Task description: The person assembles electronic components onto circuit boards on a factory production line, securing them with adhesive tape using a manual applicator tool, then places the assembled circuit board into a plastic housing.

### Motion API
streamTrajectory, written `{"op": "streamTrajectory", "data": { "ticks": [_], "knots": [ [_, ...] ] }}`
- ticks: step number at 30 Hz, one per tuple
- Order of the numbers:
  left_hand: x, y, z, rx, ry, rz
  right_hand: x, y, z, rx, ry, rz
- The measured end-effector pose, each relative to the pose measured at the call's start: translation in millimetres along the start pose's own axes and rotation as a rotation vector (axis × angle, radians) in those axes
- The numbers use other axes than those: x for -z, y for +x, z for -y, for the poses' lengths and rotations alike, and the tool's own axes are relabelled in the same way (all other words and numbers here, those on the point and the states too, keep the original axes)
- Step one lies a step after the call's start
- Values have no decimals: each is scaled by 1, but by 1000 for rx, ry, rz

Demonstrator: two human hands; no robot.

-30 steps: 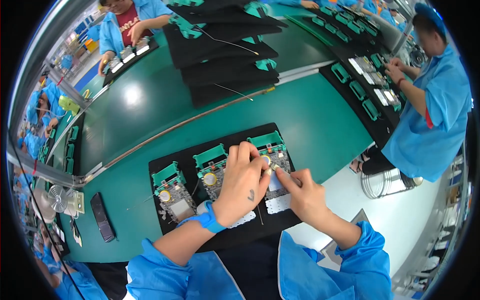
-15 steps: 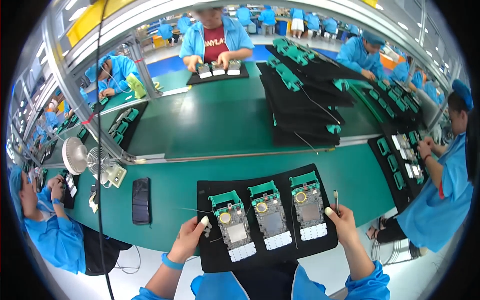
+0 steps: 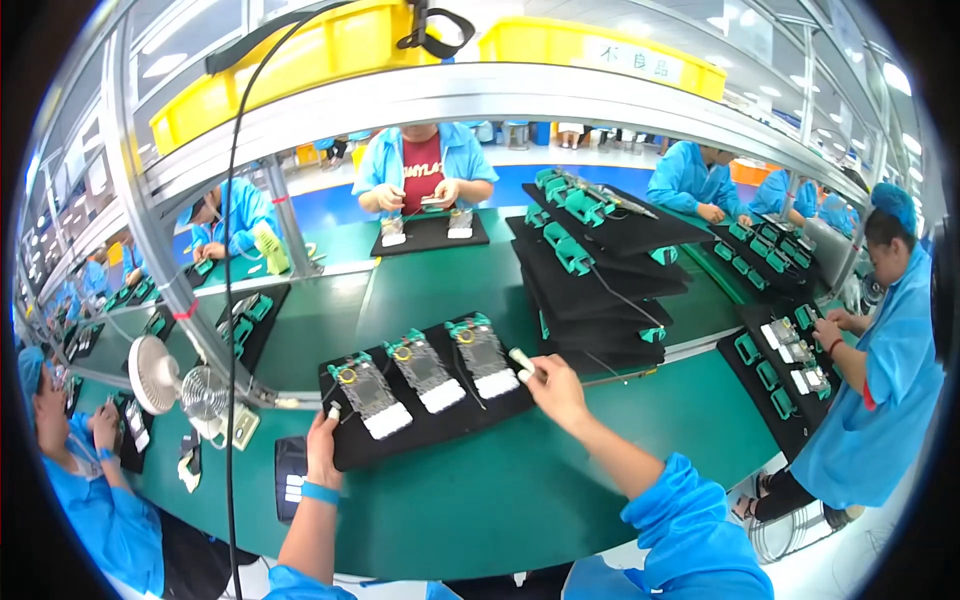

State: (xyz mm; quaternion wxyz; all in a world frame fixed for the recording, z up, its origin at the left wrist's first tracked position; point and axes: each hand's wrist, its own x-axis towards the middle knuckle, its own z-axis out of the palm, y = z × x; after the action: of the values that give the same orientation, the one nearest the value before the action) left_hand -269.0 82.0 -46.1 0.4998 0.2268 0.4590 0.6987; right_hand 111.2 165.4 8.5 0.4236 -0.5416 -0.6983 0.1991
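My left hand [image 3: 322,450] is closed on the left edge of a thin black mat [image 3: 450,435], its thumb, in a whitish finger cot, on top. At the mat's right edge my right hand [image 3: 558,388] grips, also with a whitish cot on a fingertip. Three circuit boards lie side by side on the mat: a left board [image 3: 374,400], a middle board [image 3: 428,372] and a right board [image 3: 484,358]. Each has a green plastic frame at its far end and a white section at its near end. Thin wires trail beside them. The mat is slightly tilted, over the bench's far edge and the green belt.
Stacked black mats with green frames [image 3: 590,270] stand beyond my right hand. A dark flat case [image 3: 291,478] and a small fan [image 3: 205,394] are on the left of the green bench [image 3: 480,520]. Metal framing [image 3: 440,90] carries yellow bins [image 3: 300,70]. Co-workers handle parts around me.
Both hands have carried the mat with its boards forward and left, from the near bench edge toward the belt. My view has tilted up. A slim stick by my right hand no longer shows.
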Motion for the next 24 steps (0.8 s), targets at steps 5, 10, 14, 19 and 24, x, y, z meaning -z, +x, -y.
{"op": "streamTrajectory", "data": {
  "ticks": [5, 10, 14, 19, 24],
  "knots": [
    [-10, 136, 1, 32, -8, -83, 76, -13, 49, 221, 112, -131],
    [-108, 217, 9, -278, 325, -313, 179, 46, 13, -113, 114, -338],
    [-116, 251, 20, -877, 1260, -635, 213, 97, -7, -390, 573, -250],
    [-178, 149, 5, -1000, 1018, -2, 202, 128, -12, -371, 808, -316],
    [-256, 4, -23, -89, 296, 620, 165, 104, 30, -351, 873, -234]
  ]
}}
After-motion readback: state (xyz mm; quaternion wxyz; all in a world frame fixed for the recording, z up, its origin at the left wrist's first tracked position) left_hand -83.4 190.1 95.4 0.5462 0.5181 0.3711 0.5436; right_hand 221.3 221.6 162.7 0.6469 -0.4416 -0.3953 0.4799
